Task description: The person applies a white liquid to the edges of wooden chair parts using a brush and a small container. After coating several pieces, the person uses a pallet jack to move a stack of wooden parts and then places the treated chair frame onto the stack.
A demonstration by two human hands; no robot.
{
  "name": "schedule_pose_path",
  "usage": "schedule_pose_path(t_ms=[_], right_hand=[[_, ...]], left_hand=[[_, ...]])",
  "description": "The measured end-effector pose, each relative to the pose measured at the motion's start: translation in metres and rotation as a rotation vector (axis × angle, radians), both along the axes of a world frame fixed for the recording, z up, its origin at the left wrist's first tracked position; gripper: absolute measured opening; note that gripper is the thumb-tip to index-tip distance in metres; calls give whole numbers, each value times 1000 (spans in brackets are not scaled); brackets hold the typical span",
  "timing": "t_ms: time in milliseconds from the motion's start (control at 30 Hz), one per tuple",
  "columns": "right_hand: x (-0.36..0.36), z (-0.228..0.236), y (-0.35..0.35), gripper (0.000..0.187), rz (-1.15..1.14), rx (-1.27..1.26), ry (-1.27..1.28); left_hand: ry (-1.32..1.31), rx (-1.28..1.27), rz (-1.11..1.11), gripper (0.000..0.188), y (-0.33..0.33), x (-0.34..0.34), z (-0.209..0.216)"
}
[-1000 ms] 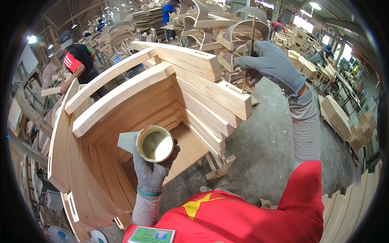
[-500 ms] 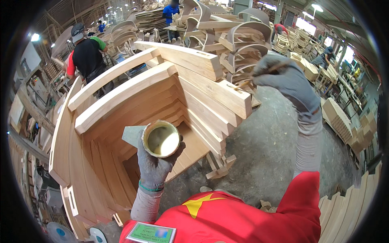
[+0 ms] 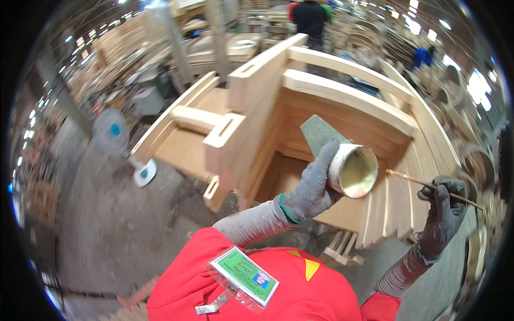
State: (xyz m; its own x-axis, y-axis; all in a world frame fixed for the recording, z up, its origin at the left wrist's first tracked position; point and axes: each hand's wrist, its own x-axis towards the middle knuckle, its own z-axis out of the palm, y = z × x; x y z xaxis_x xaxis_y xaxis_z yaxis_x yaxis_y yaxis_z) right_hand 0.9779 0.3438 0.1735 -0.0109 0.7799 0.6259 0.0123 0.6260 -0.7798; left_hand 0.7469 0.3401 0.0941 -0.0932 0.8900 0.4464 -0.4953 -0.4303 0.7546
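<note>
My left hand (image 3: 311, 187), in a grey glove, is closed around a small round cup (image 3: 336, 167). The cup is tilted, its mouth showing pale yellowish stuff inside. A flat grey-green piece (image 3: 320, 132) sticks out behind the cup from the same hand; its kind is unclear. In my gloved right hand (image 3: 443, 207), a thin stick (image 3: 409, 178) is pinched, its amber-stained tip pointing toward the cup but apart from it. Beyond and beneath both hands stand stacked curved wooden frames (image 3: 350, 100), with slots cut in the post ends (image 3: 224, 128) on the left.
A white fan (image 3: 111, 131) stands on the concrete floor (image 3: 134, 224) at left. Another wooden frame part (image 3: 184, 119) adjoins the stack's left side. A person (image 3: 310, 21) stands beyond the stack. Curved wooden pieces (image 3: 479, 166) are piled at right.
The view has swung left, so the stack sits further right. My right hand has come down and nearer the cup with the stick. The cup is now tilted to the right.
</note>
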Motion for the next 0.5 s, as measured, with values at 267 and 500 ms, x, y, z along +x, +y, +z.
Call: schedule_pose_path(t_ms=[267,500], right_hand=[[-114,1,15,19,667,139,110],[-137,9,17,23,956,71,47]], left_hand=[[-397,-194,84,49,-61,-58,30],[-212,-117,370,59,-98,-83,30]])
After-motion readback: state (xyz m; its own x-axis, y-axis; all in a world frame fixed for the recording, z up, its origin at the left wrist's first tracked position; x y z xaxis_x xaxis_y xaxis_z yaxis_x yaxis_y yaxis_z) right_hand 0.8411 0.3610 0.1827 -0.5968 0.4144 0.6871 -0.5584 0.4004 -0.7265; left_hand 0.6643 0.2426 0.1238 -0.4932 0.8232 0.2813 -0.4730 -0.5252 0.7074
